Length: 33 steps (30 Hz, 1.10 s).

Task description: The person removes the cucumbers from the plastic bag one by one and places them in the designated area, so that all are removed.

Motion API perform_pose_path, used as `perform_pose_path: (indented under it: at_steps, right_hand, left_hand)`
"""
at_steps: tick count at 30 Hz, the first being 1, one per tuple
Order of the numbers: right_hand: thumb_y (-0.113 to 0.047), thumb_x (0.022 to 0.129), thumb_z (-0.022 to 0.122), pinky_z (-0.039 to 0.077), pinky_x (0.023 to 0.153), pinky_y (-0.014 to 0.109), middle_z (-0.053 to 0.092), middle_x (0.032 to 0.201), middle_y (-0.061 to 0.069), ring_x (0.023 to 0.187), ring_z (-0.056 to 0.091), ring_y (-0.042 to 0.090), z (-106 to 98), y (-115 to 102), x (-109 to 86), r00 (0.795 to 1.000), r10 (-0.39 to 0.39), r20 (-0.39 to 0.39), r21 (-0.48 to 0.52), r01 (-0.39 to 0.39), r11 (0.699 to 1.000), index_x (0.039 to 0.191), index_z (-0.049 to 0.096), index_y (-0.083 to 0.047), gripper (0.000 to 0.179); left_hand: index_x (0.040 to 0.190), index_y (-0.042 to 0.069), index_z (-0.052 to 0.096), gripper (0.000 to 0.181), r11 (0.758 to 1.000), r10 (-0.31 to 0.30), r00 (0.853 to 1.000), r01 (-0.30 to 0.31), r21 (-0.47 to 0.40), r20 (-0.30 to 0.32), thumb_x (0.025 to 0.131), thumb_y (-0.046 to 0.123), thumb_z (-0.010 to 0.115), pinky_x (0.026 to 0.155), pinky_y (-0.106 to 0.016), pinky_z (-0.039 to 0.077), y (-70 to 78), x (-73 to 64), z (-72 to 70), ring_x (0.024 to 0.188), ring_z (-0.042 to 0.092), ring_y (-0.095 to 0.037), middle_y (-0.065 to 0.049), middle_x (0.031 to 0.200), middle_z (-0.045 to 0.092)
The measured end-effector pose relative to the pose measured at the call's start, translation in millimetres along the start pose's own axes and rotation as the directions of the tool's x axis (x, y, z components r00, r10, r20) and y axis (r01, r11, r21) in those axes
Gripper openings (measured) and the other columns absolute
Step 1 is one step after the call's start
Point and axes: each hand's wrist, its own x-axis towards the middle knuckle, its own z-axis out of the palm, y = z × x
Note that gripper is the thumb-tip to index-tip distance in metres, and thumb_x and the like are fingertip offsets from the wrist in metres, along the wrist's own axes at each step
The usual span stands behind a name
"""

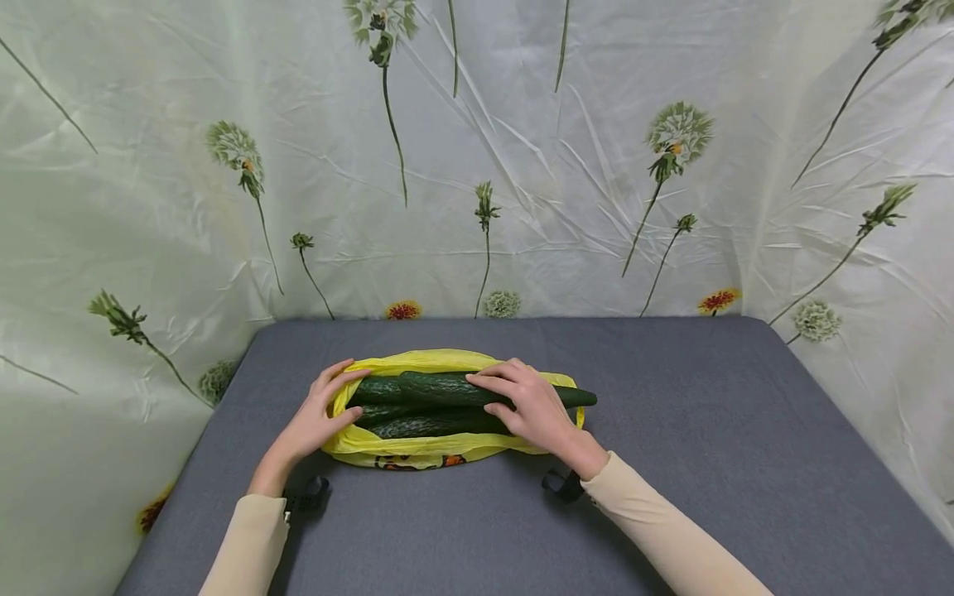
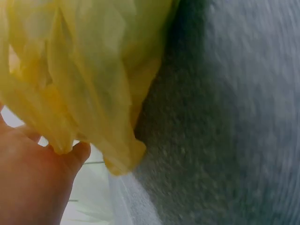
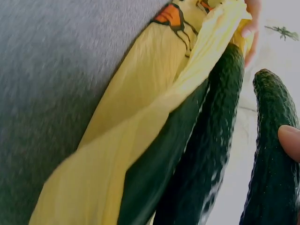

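A yellow plastic bag point(image 1: 447, 358) lies on its side lengthwise, its mouth spread upward, with several dark green cucumbers point(image 1: 440, 424) inside. My left hand point(image 1: 315, 420) grips the bag's left end, fingers and thumb over the rim; in the left wrist view the thin plastic point(image 2: 93, 84) bunches at the thumb. From above, my right hand point(image 1: 532, 407) holds the top cucumber point(image 1: 440, 387), whose tapered tip sticks out past the bag's right end. In the right wrist view that held cucumber point(image 3: 271, 117) stands apart from two others lying against the bag wall.
Grey cloth covers the table point(image 1: 708, 447) around the bag. Behind and at the sides hangs a pale curtain point(image 1: 537, 165) printed with dandelions. Black straps point(image 1: 562, 486) are at both wrists.
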Motion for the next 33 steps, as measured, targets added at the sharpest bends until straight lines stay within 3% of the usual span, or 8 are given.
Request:
perform_pose_path:
  at_steps: [9, 18, 33]
  right_hand:
    - [-0.004, 0.079, 0.078, 0.047, 0.075, 0.035, 0.063, 0.116, 0.004, 0.101, 0.056, 0.018, -12.8, 10.4, -8.3, 0.999, 0.048, -0.026, 0.01, -0.047, 0.999, 0.122, 0.066, -0.01, 0.046]
    - [-0.005, 0.079, 0.077, 0.048, 0.082, 0.04, 0.063, 0.115, 0.004, 0.103, 0.056, 0.02, -28.6, 24.5, -17.3, 0.994, 0.104, -0.033, 0.03, -0.103, 0.994, 0.123, 0.066, -0.01, 0.046]
    - [0.003, 0.075, 0.077, 0.048, 0.082, 0.043, 0.063, 0.116, 0.005, 0.103, 0.055, 0.021, -48.6, 48.2, -30.0, 0.985, 0.169, -0.031, 0.039, -0.168, 0.985, 0.121, 0.067, -0.009, 0.049]
  left_hand:
    - [0.14, 0.011, 0.044, 0.052, 1.0, -0.001, 0.999, 0.002, -0.021, 0.041, 0.091, 0.01, 0.059, 0.09, -0.074, 0.023, -11.4, -0.1, -3.3, 0.134, 0.017, -0.048, -0.023, 0.151, 0.016]
    - [0.143, 0.01, 0.041, 0.054, 0.998, 0.015, 0.997, -0.011, -0.058, 0.07, 0.093, 0.014, 0.061, 0.093, -0.075, 0.018, -18.0, 0.7, -4.9, 0.136, 0.013, -0.048, -0.023, 0.151, 0.014]
    - [0.144, 0.013, 0.04, 0.057, 0.995, -0.006, 0.997, 0.014, -0.099, 0.082, 0.092, 0.014, 0.063, 0.093, -0.075, 0.017, -15.4, 0.4, -5.6, 0.138, 0.011, -0.046, -0.019, 0.152, 0.014]
